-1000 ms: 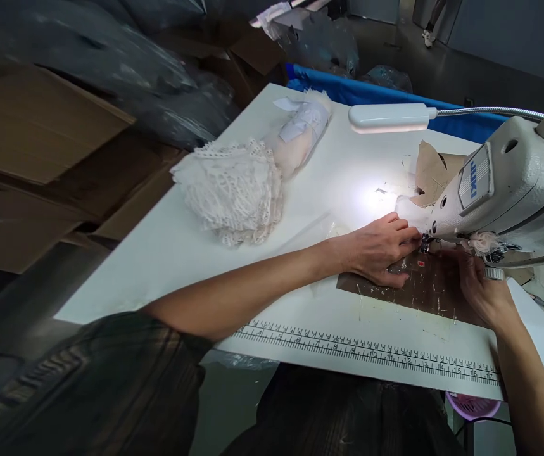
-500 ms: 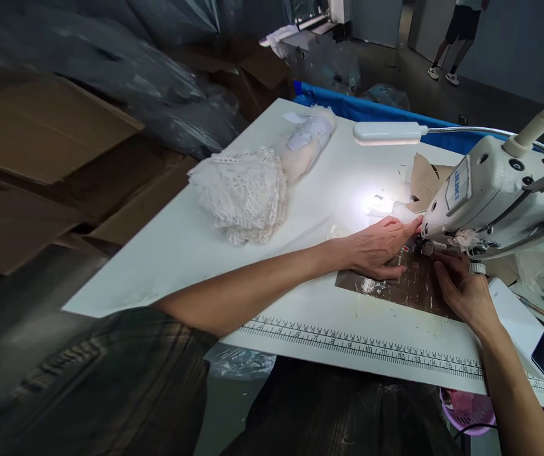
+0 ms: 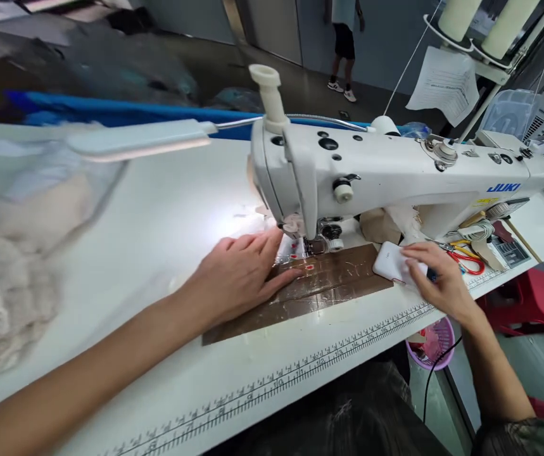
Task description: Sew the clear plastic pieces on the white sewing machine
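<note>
Beside a white JUKI sewing machine (image 3: 376, 161), left hand (image 3: 240, 272) flat, thumb apart, clasping nothing, on a brown film-covered sheet (image 3: 342, 278), right hand (image 3: 436, 278) half-curled over a white rounded-rectangular device (image 3: 388, 260) at the sheet's end, grip unclear.

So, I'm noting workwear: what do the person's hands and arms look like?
Left hand and right hand are ungloved, with no watch visible. A dark, patterned right sleeve leaves that forearm bare; any left sleeve is out of view.
</note>
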A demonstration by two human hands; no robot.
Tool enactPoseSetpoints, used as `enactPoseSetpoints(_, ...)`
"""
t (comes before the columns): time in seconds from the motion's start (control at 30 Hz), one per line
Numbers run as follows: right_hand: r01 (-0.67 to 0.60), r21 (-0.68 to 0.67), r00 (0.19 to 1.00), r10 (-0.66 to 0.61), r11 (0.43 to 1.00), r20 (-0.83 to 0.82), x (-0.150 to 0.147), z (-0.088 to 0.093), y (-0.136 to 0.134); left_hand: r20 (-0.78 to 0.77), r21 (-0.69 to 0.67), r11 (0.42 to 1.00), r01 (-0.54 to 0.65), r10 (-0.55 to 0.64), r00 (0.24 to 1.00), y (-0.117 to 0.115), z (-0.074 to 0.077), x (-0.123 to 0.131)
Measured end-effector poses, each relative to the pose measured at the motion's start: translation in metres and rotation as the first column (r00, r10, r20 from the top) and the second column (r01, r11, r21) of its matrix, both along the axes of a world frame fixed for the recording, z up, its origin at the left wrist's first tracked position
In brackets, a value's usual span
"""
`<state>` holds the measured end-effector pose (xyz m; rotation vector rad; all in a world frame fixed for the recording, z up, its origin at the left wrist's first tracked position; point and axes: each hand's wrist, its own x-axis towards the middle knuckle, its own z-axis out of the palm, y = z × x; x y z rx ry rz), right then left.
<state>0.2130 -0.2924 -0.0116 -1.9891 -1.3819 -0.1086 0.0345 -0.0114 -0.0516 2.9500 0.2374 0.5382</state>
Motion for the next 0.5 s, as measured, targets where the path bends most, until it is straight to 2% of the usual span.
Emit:
enactPoseSetpoints(0.07,0.149,-0.074,0.988,-0.146,0.986,0.043,0.025,-0.002,-0.024,0.015,-0.033,0.998,0.050,-0.049,0.999,0.008,-0.001,-0.001)
enactPoseSetpoints(0.1,0.199,-0.155,0.980,-0.193,0.968,0.056,0.037,-0.004,-0.033,0.012,-0.052,0.996,0.074,-0.073,0.997,0.013,-0.001,-0.001)
enactPoseSetpoints(0.17,0.232,-0.314,0.973,-0.215,0.920,0.088,0.057,-0.010,-0.049,0.002,-0.078,0.991,0.113,-0.114,0.994,0.024,-0.002,-0.003)
enactPoseSetpoints(0.23,0.215,-0.400,0.976,-0.182,0.891,0.119,0.072,-0.019,-0.059,-0.016,-0.090,0.987,0.129,-0.131,0.991,0.031,-0.001,-0.005)
enactPoseSetpoints(0.33,0.200,-0.384,0.973,-0.137,0.901,0.184,0.086,-0.032,-0.067,-0.042,-0.101,0.991,0.083,-0.088,0.995,0.033,-0.002,-0.007)
enactPoseSetpoints(0.4,0.187,-0.363,0.968,-0.108,0.913,0.226,0.088,-0.035,-0.068,-0.058,-0.053,0.998,0.047,-0.050,0.997,0.032,-0.003,-0.007)
enactPoseSetpoints(0.47,0.230,-0.314,0.950,-0.143,0.921,0.277,0.082,-0.027,-0.068,-0.063,0.030,0.999,0.011,-0.009,0.998,0.029,-0.004,-0.008)
enactPoseSetpoints(0.5,0.300,-0.283,0.929,-0.212,0.911,0.302,0.075,-0.020,-0.068,-0.068,0.067,0.998,-0.003,0.008,0.998,0.028,-0.005,-0.010)
